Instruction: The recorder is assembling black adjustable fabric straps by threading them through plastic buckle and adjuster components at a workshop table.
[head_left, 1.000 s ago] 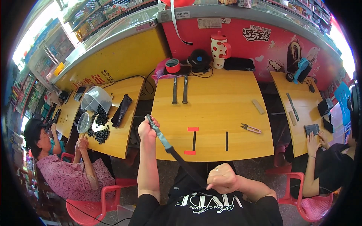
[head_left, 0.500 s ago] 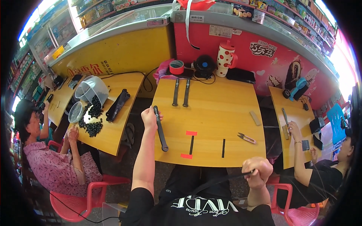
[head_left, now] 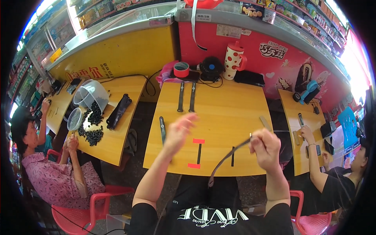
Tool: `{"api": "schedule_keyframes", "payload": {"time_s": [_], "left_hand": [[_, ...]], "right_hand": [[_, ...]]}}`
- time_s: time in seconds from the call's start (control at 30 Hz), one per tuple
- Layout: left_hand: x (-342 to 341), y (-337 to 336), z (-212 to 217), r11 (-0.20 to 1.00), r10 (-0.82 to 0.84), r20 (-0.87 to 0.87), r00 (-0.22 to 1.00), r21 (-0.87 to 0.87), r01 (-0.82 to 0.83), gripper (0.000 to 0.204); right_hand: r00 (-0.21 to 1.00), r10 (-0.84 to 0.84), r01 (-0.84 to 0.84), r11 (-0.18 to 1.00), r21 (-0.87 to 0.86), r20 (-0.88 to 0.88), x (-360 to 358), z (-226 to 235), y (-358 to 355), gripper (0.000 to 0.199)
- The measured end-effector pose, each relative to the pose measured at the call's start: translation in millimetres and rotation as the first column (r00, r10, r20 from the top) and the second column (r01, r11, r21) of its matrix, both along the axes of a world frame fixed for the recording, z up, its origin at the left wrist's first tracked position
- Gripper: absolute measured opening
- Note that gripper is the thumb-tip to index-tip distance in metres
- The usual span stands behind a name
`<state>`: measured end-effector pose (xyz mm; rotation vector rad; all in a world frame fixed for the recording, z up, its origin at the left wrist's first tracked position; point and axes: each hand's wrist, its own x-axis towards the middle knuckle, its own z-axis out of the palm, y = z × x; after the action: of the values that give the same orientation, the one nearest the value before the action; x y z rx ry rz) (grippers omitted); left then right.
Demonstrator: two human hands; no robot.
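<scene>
Now the right hand (head_left: 265, 149) clenches a strap (head_left: 223, 159), its length curving down-left; the left hand (head_left: 179, 135), loose-fingered, hovers apart.

We've got 2 forearms raised out front, bare. Our left forearm (head_left: 155, 173) slants up and right; left hand (head_left: 179, 131) is open, fingers (head_left: 190, 118) loosely extended up and right, motion-blurred. Our right forearm (head_left: 276, 186) runs near vertical in view; right hand (head_left: 266, 147) is in a closed grip, fingers curled in. Our 2 hands are well apart, left slightly higher.
</scene>
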<state>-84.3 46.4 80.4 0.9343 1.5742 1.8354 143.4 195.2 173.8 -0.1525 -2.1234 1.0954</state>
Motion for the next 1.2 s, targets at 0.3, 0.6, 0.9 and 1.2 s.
{"api": "schedule_keyframes", "payload": {"time_s": [0.3,0.6,0.9,1.2], "left_hand": [[53.1,51.0,-15.4,0.922,-0.231,0.192,0.954,-0.271,0.278,0.022],[2.7,88.5,-31.9,0.914,-0.236,-0.397,0.887,-0.400,0.065,0.022],[-35.5,103.1,-35.9,0.872,-0.388,-0.877,0.284,-0.449,-0.197,0.035],[-52.6,111.7,-59.8,0.846,-0.496,-0.860,0.120,-0.510,-0.155,0.054]], "right_hand": [[0.992,-0.080,0.101,0.967,-0.234,0.099,-132.9,-34.8,113.7,0.021],[0.977,0.179,-0.114,0.898,-0.426,0.116,-221.5,-89.6,184.4,0.017],[0.895,0.330,-0.211,0.906,-0.367,0.299,-268.3,-166.3,228.1,0.019],[0.905,-0.381,0.369,0.924,0.099,0.186,-280.3,-189.0,202.4,0.015]]}}
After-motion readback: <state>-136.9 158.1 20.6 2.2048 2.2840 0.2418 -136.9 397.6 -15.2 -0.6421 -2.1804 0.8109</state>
